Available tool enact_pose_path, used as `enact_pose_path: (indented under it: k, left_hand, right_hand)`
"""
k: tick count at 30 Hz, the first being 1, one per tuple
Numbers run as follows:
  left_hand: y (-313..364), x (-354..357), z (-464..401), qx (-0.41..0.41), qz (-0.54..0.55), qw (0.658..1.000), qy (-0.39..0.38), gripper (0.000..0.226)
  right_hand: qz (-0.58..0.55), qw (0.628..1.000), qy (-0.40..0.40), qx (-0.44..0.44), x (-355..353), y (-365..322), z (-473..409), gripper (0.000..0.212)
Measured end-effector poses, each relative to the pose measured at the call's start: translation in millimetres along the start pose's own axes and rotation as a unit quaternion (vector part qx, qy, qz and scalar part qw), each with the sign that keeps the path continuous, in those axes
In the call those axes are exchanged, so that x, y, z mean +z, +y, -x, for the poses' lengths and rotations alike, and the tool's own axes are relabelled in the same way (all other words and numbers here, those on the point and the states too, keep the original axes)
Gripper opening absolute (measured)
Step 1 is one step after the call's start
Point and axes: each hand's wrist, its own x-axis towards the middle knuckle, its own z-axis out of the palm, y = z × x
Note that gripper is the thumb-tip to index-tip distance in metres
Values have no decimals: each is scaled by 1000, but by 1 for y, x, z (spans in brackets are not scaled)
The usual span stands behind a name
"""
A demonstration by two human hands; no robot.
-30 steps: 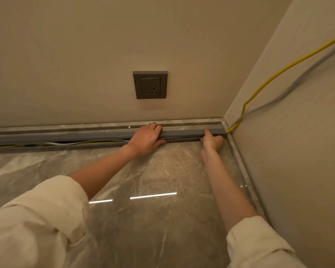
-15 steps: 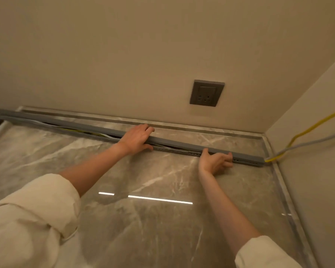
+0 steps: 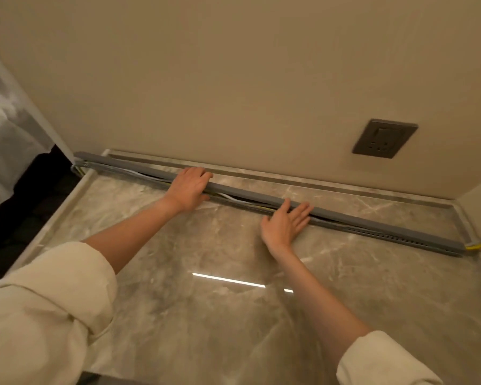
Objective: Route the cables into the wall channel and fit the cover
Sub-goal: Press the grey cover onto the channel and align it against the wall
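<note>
Your right hand [image 3: 285, 225] has let go of the cover [image 3: 261, 196] and now lies flat with fingers spread, fingertips against the channel [image 3: 386, 237]. Your left hand [image 3: 188, 188] presses on the grey cover, fingers draped over it. The long strip lies on the marble desk [image 3: 206, 329] near the wall; white and yellow cables [image 3: 233, 198] show in the gap. No writing is readable.
</note>
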Motion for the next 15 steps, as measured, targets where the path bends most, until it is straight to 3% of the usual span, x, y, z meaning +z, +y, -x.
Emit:
enact_pose_path:
  k: [6,11,15]
  left_hand:
    - [-70,-8,21,-15,13,1000,23,48]
    - [-126,-19,36,-45,35,997,43,50]
    - [-179,-29,49,-81,66,992,63,49]
  right_hand:
    - [109,985,-43,-130,45,-62,26,78]
    - [138,972,-83,-169,69,-117,30,81]
    - [126,958,-114,-230,80,-164,26,66]
